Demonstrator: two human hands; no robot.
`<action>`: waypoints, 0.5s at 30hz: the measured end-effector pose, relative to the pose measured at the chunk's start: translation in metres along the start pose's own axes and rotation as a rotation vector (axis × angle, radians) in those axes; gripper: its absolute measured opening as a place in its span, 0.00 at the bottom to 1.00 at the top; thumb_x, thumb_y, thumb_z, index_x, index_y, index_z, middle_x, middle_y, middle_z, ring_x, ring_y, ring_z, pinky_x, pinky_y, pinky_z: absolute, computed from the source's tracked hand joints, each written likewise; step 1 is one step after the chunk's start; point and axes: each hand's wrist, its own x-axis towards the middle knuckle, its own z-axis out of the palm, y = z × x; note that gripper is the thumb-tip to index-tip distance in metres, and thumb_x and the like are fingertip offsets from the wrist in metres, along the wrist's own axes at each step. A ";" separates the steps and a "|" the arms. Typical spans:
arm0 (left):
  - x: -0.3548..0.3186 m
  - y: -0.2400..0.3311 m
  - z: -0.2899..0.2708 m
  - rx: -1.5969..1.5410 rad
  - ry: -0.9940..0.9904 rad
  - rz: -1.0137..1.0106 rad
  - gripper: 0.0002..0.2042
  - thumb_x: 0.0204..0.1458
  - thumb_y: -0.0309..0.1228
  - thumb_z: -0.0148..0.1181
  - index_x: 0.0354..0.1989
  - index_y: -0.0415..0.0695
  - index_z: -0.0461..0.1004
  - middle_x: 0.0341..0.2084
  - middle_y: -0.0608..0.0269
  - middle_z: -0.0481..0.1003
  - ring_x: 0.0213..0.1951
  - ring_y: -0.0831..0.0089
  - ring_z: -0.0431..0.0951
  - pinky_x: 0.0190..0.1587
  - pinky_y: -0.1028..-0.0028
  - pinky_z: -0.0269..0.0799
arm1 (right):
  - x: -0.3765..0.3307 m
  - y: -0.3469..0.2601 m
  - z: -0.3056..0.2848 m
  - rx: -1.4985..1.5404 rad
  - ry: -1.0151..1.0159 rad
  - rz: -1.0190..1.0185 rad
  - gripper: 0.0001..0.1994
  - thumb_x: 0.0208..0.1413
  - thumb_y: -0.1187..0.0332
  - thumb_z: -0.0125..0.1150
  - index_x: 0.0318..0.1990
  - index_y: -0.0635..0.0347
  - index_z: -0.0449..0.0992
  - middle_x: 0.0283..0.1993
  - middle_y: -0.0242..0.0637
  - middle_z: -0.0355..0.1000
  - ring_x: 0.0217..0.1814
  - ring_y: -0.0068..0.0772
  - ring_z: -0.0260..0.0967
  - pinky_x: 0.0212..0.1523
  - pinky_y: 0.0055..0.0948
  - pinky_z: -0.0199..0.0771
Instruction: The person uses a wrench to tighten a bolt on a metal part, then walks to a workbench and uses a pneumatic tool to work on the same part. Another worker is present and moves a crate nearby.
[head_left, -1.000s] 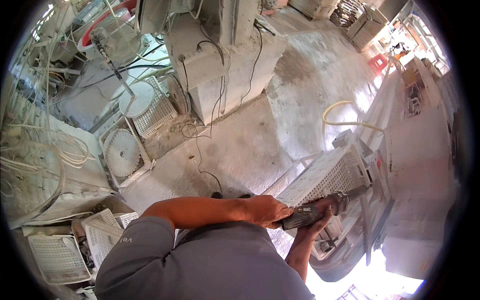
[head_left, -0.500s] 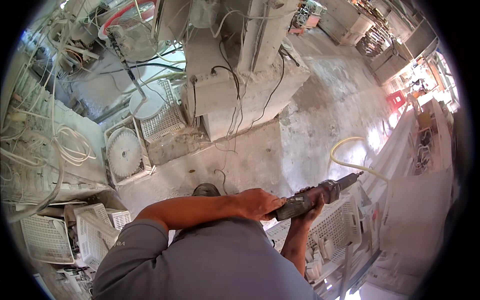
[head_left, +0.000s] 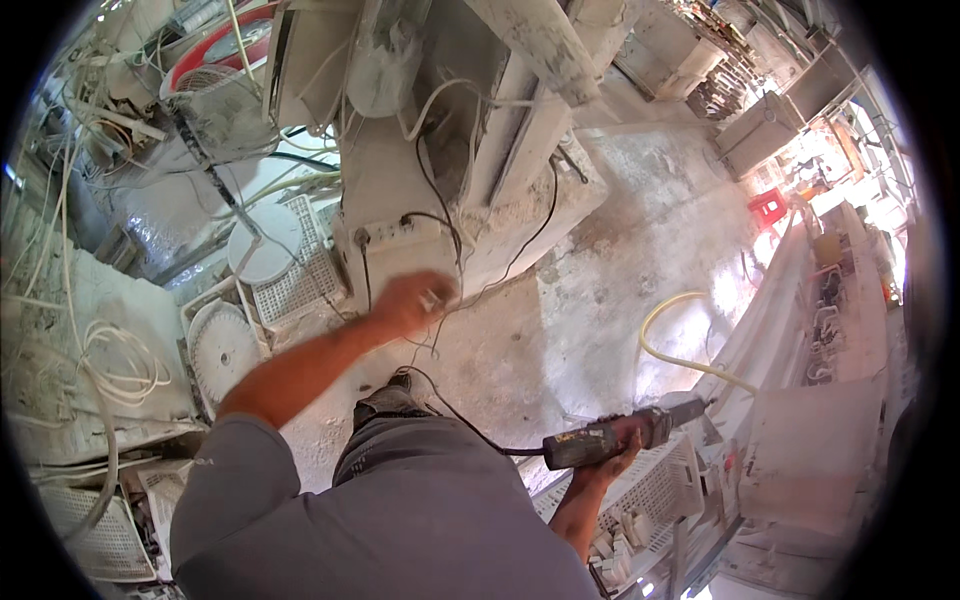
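Note:
My right hand (head_left: 622,458) is wrapped round the body of a dusty die grinder (head_left: 590,442), a long dark power tool. Its narrow tip points away to the right. From its rear end a black cord (head_left: 465,425) runs left across the floor beside my shoe (head_left: 400,380). My left hand (head_left: 415,303) is raised away from the tool, in front of a whitish block with sockets (head_left: 385,235). Motion smears its fingers, so I cannot make out whether anything is in them. Thin cables hang just beside that hand.
White perforated crates (head_left: 665,490) stand at the lower right, with pale pieces inside. A toothed white disc (head_left: 224,345) lies in a crate at left. Coiled pale cable (head_left: 125,365) hangs nearby. A yellow hose (head_left: 650,340) curves over the right side, near a red stool (head_left: 768,208).
My left hand has left the rear of the die grinder and swung up and left. The cord behind the tool now shows. My right hand still holds the grinder, slightly lower in view.

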 end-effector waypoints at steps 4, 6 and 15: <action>0.109 -0.090 -0.072 0.254 0.314 -0.078 0.13 0.53 0.36 0.60 0.43 0.43 0.77 0.35 0.52 0.81 0.37 0.55 0.82 0.41 0.61 0.77 | -0.004 0.007 -0.001 -0.024 0.077 -0.055 0.24 0.54 0.43 0.56 0.44 0.55 0.73 0.38 0.38 0.72 0.39 0.39 0.72 0.40 0.39 0.75; 0.184 -0.170 -0.088 0.332 0.485 -0.026 0.14 0.54 0.38 0.60 0.43 0.42 0.77 0.33 0.48 0.80 0.38 0.51 0.81 0.42 0.58 0.76 | -0.013 0.021 0.007 -0.038 0.063 -0.116 0.25 0.53 0.42 0.56 0.43 0.55 0.73 0.38 0.38 0.72 0.39 0.39 0.72 0.40 0.40 0.75; 0.304 -0.258 -0.086 0.087 0.473 -0.286 0.13 0.57 0.36 0.59 0.36 0.37 0.78 0.27 0.50 0.79 0.25 0.56 0.80 0.28 0.59 0.72 | -0.062 0.024 0.016 -0.120 0.267 -0.228 0.24 0.58 0.43 0.54 0.49 0.52 0.69 0.41 0.35 0.69 0.41 0.37 0.71 0.40 0.40 0.75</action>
